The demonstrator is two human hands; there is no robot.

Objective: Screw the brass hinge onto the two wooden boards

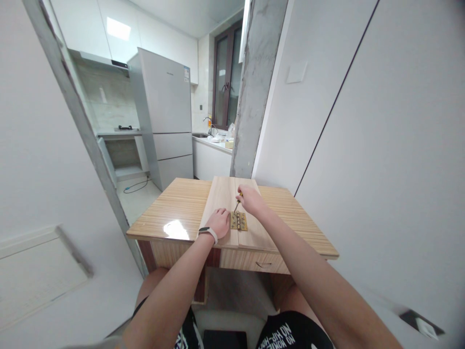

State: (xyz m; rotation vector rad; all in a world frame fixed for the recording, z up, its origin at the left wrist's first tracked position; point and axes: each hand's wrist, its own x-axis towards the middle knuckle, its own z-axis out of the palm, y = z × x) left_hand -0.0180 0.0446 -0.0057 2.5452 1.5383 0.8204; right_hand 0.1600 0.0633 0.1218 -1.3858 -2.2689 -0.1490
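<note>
Hinge (239, 221) is brass-coloured and lies open, flat on two pale boards set side by side across the worktop (178, 206), nearer its near edge than its far one, about midway between the near corners. As I read it from my end, the step is driving a screw at the far end of the left leaf. My right hand (250, 198) is closed round a screwdriver (236, 205), shank leaning, tip down at that leaf; whether it's seated in a screw head I can't tell. My left hand (220, 222) grips nothing: palm down on the left board (221, 194), fingertips right beside the leaf, contact unclear. To do this well, I'd bring the shank upright over the screw, press straight down, turn slowly, and leave final tightening until every screw has bitten. I'd want the left fingers bearing on the leaf but off the tip's line, since a slip at this lean could run into them. I'd also watch the seam: if the right board (258, 237) creeps toward the worktop's right edge, the leaves likely go out of square. Hinge looks: knuckle runs along the seam, one leaf per board, dull gold with darker spots, either holes or screw heads, too small to say.
</note>
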